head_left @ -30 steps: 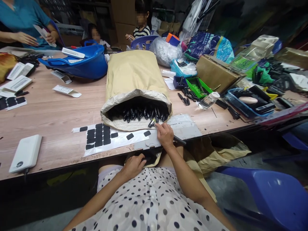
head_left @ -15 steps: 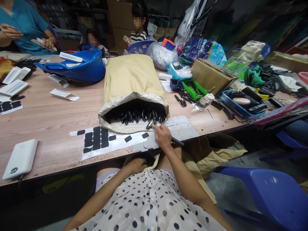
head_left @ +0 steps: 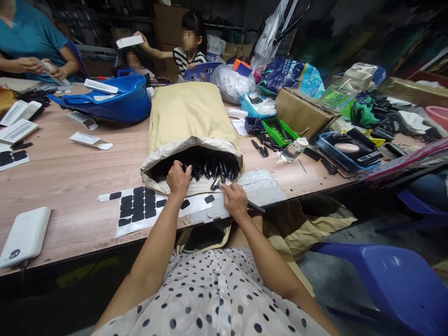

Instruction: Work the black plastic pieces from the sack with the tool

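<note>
A tan paper sack (head_left: pixel 191 116) lies on the wooden table (head_left: pixel 70 172) with its mouth toward me, full of several small black parts (head_left: pixel 210 169). My left hand (head_left: pixel 178 178) reaches into the sack's mouth, fingers curled among the black parts; what it grips is hidden. My right hand (head_left: pixel 235 199) rests at the table edge, pinched on a thin black tool (head_left: pixel 231 193) with a metal tip pointing at the sack. Below the sack lies a white sheet with black pads (head_left: pixel 140 205).
A white power bank (head_left: pixel 24 237) sits near left. A blue basin (head_left: pixel 112 95), white boxes (head_left: pixel 19 130), a green tray (head_left: pixel 280 128), a plastic bottle (head_left: pixel 294 149) and clutter fill the far side. Other people sit across the table. A blue chair (head_left: pixel 395 284) stands at right.
My left hand rose from my lap below the table edge and went into the sack's mouth. My right hand stayed in place with the tool. A person opposite lifted a white box.
</note>
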